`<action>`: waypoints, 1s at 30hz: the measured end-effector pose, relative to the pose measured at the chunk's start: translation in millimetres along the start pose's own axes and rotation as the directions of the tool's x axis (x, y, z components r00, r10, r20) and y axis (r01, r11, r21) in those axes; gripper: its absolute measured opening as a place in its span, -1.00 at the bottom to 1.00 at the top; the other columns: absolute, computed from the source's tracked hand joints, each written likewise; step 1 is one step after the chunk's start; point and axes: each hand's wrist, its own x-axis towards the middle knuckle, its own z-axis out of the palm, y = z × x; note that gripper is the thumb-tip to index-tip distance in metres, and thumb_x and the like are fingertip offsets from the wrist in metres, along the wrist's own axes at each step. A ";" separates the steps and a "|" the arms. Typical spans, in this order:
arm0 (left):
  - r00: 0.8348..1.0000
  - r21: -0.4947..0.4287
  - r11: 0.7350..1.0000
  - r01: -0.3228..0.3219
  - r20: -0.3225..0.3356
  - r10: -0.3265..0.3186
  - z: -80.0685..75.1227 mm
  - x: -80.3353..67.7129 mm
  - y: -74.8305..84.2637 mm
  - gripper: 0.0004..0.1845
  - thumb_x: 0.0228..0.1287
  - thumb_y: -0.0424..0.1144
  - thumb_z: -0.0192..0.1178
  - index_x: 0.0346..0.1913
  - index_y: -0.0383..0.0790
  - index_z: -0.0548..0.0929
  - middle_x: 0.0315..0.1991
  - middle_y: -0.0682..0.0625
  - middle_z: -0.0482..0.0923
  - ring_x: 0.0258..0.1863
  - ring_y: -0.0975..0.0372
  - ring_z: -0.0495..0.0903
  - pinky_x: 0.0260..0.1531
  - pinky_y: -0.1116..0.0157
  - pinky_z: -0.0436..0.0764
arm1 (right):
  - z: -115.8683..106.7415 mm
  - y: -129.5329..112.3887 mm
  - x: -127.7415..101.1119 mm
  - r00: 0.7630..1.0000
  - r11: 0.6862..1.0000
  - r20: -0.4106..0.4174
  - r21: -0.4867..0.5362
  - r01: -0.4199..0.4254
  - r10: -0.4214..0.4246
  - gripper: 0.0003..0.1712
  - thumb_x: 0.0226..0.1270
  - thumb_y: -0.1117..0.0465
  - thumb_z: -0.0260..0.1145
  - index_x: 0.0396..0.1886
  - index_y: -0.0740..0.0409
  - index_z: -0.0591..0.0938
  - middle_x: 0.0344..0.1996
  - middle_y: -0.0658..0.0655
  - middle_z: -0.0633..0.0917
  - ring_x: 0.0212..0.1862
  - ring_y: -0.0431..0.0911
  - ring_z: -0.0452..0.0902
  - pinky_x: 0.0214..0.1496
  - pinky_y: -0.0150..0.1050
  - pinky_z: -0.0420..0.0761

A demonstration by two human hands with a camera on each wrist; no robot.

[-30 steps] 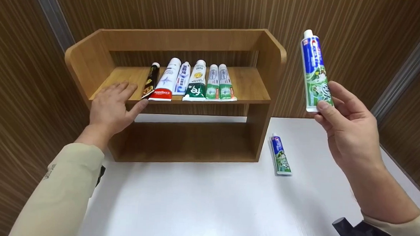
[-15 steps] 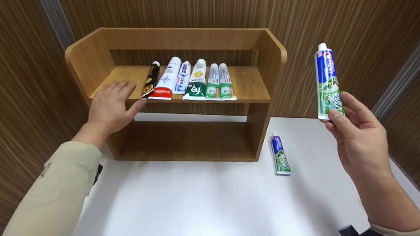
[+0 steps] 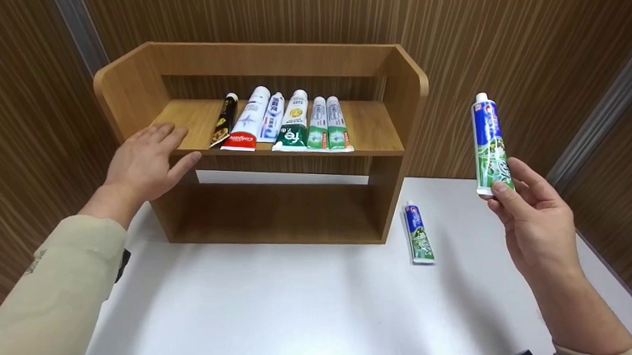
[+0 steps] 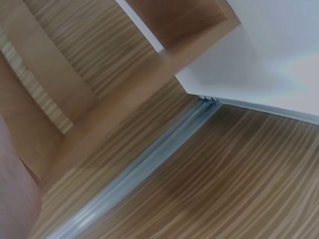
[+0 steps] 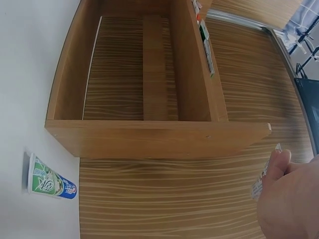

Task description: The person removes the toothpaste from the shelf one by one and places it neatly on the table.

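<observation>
In the head view, the right hand [image 3: 537, 230] pinches a blue-and-green toothpaste tube [image 3: 490, 150] by its crimped end, thumb across the front, with the white cap uppermost. The tube is held up in the air to the right of a two-tier wooden shelf unit [image 3: 273, 60], well apart from it. The left hand [image 3: 140, 164] is spread, thumb apart from the fingers, at the left end of the upper shelf; whether it touches the board I cannot tell. Near its thumb lies a black tube [image 3: 224, 120], the leftmost of a row on that shelf. Rightward follow a white-and-red Colgate tube [image 3: 248, 118], a slimmer white-and-blue tube [image 3: 272, 118], a white-and-dark-green tube [image 3: 294, 120] and two grey-and-green tubes [image 3: 329, 123] side by side, caps toward the back. A second blue-and-green tube [image 3: 419, 232] lies on the white table [image 3: 268, 298], just beside the unit's right side.

In the left wrist view, only a blurred part of the left hand enters at the left edge, near the wooden unit; a metal strip [image 4: 144, 162] runs along the wall corner.

In the right wrist view, the right hand largely hides its tube, which shows as a narrow sliver by the fingers.
</observation>
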 end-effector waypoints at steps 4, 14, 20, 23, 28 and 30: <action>1.000 -0.011 1.000 0.000 0.001 0.000 2.2 -2.2 -3.3 -0.08 0.59 0.42 -0.23 0.67 -0.23 0.21 0.61 -0.40 0.17 0.61 -0.25 0.12 0.60 -0.18 0.07 | -4.9 0.8 -1.5 1.000 0.999 -0.014 -0.029 -0.023 0.023 -0.36 0.39 0.52 0.39 0.43 0.09 0.63 0.18 0.21 0.51 -0.16 -0.01 0.78 -0.03 -0.38 0.76; 0.997 -0.027 0.999 -0.022 -0.075 0.020 7.4 -2.1 -4.6 -0.16 0.63 0.34 -0.16 0.62 -0.24 0.30 0.57 -0.39 0.26 0.57 -0.26 0.21 0.58 -0.19 0.12 | -25.7 7.6 -1.5 0.998 0.998 -0.017 -0.034 -0.058 0.058 -0.38 0.42 0.53 0.36 0.42 0.08 0.63 0.19 0.17 0.54 -0.10 -0.04 0.75 -0.02 -0.37 0.76; 0.993 -0.013 1.000 -0.025 -0.113 0.023 10.1 -2.5 -3.3 -0.17 0.63 0.33 -0.15 0.60 -0.25 0.34 0.55 -0.36 0.31 0.55 -0.24 0.26 0.57 -0.18 0.16 | -46.7 16.1 2.2 0.996 0.995 -0.035 -0.051 -0.090 0.088 -0.40 0.42 0.55 0.35 0.38 0.07 0.68 0.15 0.13 0.55 -0.14 -0.06 0.75 -0.05 -0.39 0.76; 0.992 -0.021 1.000 -0.018 -0.127 0.015 11.8 -2.3 -2.7 -0.18 0.62 0.34 -0.15 0.60 -0.24 0.36 0.55 -0.35 0.31 0.55 -0.24 0.26 0.57 -0.18 0.17 | -56.8 22.1 3.1 0.990 0.987 -0.053 -0.094 -0.132 0.128 -0.39 0.42 0.49 0.39 0.40 0.03 0.66 0.14 0.12 0.54 -0.11 -0.08 0.73 -0.02 -0.40 0.75; 0.988 -0.024 1.000 -0.018 -0.155 0.014 14.4 -3.1 -3.6 -0.19 0.61 0.33 -0.12 0.58 -0.23 0.39 0.54 -0.34 0.33 0.54 -0.23 0.28 0.56 -0.18 0.18 | -69.5 34.3 6.7 0.982 0.970 -0.072 -0.159 -0.184 0.174 -0.31 0.39 0.43 0.45 0.49 0.00 0.59 0.12 0.09 0.56 -0.10 -0.11 0.73 0.00 -0.41 0.74; 0.987 -0.025 1.000 -0.014 -0.158 0.010 15.3 -4.2 -4.2 -0.20 0.62 0.33 -0.12 0.58 -0.23 0.39 0.54 -0.34 0.33 0.54 -0.22 0.28 0.56 -0.18 0.18 | -73.0 39.9 8.6 0.980 0.965 -0.070 -0.177 -0.195 0.186 -0.30 0.39 0.42 0.46 0.49 -0.01 0.58 0.10 0.08 0.58 -0.12 -0.12 0.73 0.00 -0.42 0.74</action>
